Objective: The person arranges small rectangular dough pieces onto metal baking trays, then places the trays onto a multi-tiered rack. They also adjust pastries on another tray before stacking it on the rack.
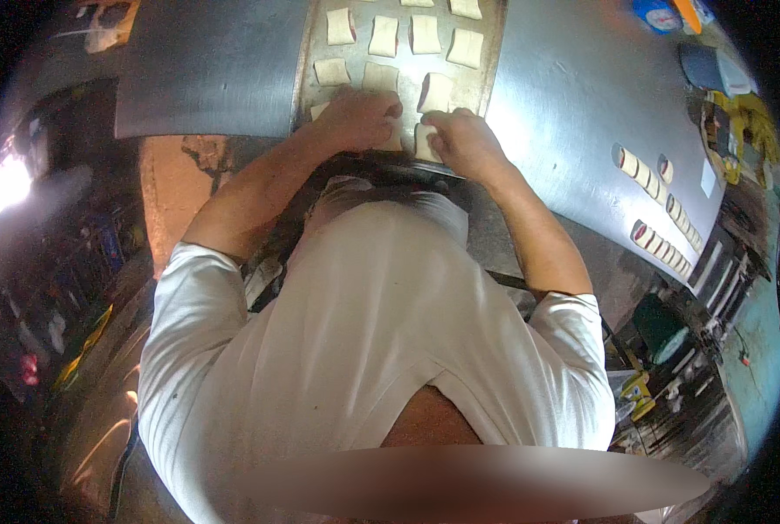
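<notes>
A metal baking tray (pixel 408 72) lies before me, with pale filled dough pieces set out on it in rows. My left hand (pixel 362 119) is low over the tray's near left part, its fingers curled. It partly covers a dough piece (pixel 393 140) at the near edge, and its grip is hidden. My right hand (pixel 465 141) has thumb and fingers on another near-edge dough piece (pixel 424 144). Just beyond it sits a dough piece (pixel 436 92) with dark filling at its side. Farther back, a dough piece (pixel 383 36) lies among several others.
The metal tabletop (pixel 553 98) extends to both sides of the tray. Cut filled dough rolls (pixel 661 245) lie in rows at its right end. A blue scale (pixel 661 18) and a grey-blue container (pixel 707 69) stand at the far right. A dark green bin (pixel 658 327) stands below right.
</notes>
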`<state>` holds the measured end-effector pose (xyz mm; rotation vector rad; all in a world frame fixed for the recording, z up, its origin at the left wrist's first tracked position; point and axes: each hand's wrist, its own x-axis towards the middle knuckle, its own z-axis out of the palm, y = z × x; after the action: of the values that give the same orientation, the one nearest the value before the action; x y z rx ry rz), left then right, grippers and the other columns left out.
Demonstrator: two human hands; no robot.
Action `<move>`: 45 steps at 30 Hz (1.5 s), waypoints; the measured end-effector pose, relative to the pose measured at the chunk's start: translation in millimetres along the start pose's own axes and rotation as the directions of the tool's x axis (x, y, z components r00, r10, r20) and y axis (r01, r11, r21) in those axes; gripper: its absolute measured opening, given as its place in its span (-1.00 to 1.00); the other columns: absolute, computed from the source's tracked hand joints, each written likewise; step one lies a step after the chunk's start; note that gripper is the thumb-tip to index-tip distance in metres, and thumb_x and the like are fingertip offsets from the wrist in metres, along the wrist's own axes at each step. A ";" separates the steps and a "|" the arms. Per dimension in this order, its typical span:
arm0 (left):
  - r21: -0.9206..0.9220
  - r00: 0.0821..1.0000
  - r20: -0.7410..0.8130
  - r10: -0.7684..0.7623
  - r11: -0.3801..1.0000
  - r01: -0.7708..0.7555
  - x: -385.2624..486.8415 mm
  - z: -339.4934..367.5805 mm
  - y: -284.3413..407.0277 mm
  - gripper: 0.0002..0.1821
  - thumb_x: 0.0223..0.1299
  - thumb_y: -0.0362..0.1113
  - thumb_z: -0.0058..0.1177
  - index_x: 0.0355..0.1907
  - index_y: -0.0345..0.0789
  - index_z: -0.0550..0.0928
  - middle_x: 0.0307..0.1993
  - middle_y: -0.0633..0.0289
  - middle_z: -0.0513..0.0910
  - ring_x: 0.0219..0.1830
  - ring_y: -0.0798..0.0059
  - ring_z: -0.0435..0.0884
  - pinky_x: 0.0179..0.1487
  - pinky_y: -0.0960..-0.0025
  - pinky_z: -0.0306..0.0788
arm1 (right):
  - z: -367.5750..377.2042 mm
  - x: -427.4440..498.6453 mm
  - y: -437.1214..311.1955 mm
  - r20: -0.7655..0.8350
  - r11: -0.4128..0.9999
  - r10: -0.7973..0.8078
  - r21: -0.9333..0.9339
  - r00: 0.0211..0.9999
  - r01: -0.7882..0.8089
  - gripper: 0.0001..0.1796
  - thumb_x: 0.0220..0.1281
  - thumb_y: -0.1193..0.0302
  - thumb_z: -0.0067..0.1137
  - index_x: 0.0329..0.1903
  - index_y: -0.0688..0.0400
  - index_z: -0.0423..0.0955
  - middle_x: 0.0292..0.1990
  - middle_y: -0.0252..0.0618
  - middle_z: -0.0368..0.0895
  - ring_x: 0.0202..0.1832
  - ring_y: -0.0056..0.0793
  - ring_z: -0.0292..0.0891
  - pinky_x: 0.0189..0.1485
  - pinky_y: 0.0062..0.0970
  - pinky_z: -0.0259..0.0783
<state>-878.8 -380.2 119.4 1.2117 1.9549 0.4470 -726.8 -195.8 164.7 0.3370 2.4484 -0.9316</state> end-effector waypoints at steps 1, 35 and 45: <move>0.006 0.999 -0.034 0.007 1.000 -0.007 -2.3 3.7 -8.2 -0.71 0.13 -0.23 0.20 -0.06 -0.18 0.67 -0.18 0.05 0.75 -0.10 -0.01 0.72 0.10 -0.10 0.46 | 3.1 3.0 -7.7 -0.043 0.999 -0.001 -0.034 0.999 -0.001 -0.73 0.29 0.34 0.19 -0.01 0.13 0.65 -0.19 0.05 0.71 -0.05 0.05 0.61 0.05 -0.03 0.51; 0.086 0.994 -0.041 -0.100 0.991 0.103 51.5 -27.8 -38.8 -0.64 0.12 0.08 0.26 -0.14 -0.09 0.71 -0.17 0.14 0.74 0.02 0.10 0.67 0.10 -0.10 0.37 | -13.2 54.0 29.2 -0.116 0.880 0.325 0.402 0.939 -0.255 -0.65 0.18 0.23 0.29 -0.02 0.11 0.55 -0.18 -0.02 0.72 -0.08 0.01 0.67 0.03 -0.09 0.55; 0.178 0.828 -0.561 0.006 0.977 0.114 25.6 -26.6 -51.4 -0.61 0.16 0.11 0.29 -0.05 -0.04 0.79 -0.09 0.12 0.73 0.06 0.06 0.64 0.15 -0.09 0.39 | 6.1 32.5 16.3 -0.584 0.969 0.235 0.078 0.777 -0.234 -0.64 0.28 0.17 0.29 0.03 0.10 0.66 -0.09 0.00 0.72 -0.01 0.05 0.60 0.10 -0.14 0.49</move>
<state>-936.1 -380.1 92.4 1.2394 2.5872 0.6396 -745.7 -186.3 134.6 1.0515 2.8562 -0.7981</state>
